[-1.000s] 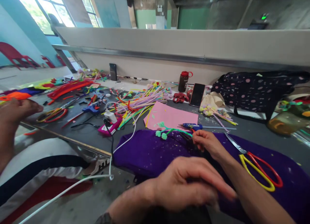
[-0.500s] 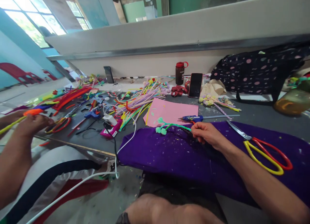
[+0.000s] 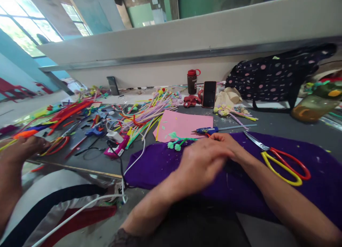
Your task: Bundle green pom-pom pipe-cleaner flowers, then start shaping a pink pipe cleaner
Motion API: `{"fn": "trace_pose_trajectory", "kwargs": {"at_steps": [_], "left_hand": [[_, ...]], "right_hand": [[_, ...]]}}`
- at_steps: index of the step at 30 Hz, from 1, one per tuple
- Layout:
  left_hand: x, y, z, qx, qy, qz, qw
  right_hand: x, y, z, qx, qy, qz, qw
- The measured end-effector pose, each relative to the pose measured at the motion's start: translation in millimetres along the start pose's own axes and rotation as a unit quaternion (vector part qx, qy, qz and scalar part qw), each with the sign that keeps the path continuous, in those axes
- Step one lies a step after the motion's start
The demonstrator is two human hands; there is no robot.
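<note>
The green pipe-cleaner sprig (image 3: pixel 177 143) looks fuzzy and matt, the purple cloth (image 3: pixel 153 165) soft and dull. The scissors (image 3: pixel 265 147) pair shiny metal blades with smooth, plastic-looking handles, and the glue gun (image 3: pixel 214 129) has blue plastic. Pink paper (image 3: pixel 181 123) and the dark worktop (image 3: pixel 92 165) look matt, the smartphone (image 3: pixel 209 93) screen smooth and glassy.

Daylight enters through a tall window (image 3: pixel 22 6) at upper left, its panes blown nearly white, while the green back wall (image 3: pixel 196 4) sits in dimness. Soft, even light reaches the worktable (image 3: pixel 93 163); deep shadow lies below the purple cloth (image 3: pixel 152 168). Motion blur smears the left hand (image 3: pixel 204 161), the right hand (image 3: pixel 223 140) appears sharper, and wide-angle distortion stretches the jar (image 3: pixel 311 109) at right.
</note>
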State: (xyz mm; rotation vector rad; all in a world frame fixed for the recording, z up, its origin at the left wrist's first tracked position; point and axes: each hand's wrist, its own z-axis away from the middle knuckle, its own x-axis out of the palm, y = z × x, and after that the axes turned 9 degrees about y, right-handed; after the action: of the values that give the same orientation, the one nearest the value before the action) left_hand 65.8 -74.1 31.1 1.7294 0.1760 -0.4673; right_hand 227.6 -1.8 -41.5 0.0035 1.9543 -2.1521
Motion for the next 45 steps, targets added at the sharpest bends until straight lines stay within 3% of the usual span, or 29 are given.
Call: {"fn": "trace_pose_trajectory", "kwargs": {"at_steps": [2,4,6,8,12,19,25,29,34,45], "left_hand": [[-0.2,-10.8,-29.0,0.082,0.011,-0.124,0.989],[1.5,-27.5,-51.5,0.112,0.01,-0.214,0.97],[4.8,-45.3,-64.5,0.125,-0.007,-0.229,0.965],[8.0,-59.4,-69.5,0.136,0.019,-0.226,0.964],[8.4,-71.6,-70.5,0.158,0.027,-0.207,0.965],[-0.1,-75.2,-72.2,0.146,0.001,-0.152,0.977],[-2.4,-76.2,-71.8,0.092,0.01,-0.104,0.99],[-4.5,-73.5,-71.5,0.048,0.045,-0.077,0.995],[-6.0,-64.9,-70.3,0.063,0.076,-0.071,0.993],[4.0,-61.0,-80.4,0.05,0.022,-0.07,0.996]], "right_hand": [[-1.2,0.0,-1.4,-0.006,-0.002,-0.003,1.0],[-2.2,-0.1,-2.9,-0.007,-0.003,0.001,1.0],[-3.1,0.1,-4.8,-0.009,0.003,0.012,1.0],[-4.0,0.3,-6.8,-0.009,0.012,0.023,1.0],[-5.3,-1.4,-8.3,-0.017,0.026,0.024,0.999],[-3.5,-4.0,-5.3,-0.042,0.031,0.019,0.998],[-5.5,-4.9,-5.9,-0.07,-0.022,-0.017,0.997],[-7.6,-7.8,-5.7,-0.075,-0.002,-0.071,0.995],[-6.1,-8.7,-4.5,-0.097,0.014,-0.071,0.993],[-6.7,-7.4,-4.4,-0.147,0.058,-0.023,0.987]]}}
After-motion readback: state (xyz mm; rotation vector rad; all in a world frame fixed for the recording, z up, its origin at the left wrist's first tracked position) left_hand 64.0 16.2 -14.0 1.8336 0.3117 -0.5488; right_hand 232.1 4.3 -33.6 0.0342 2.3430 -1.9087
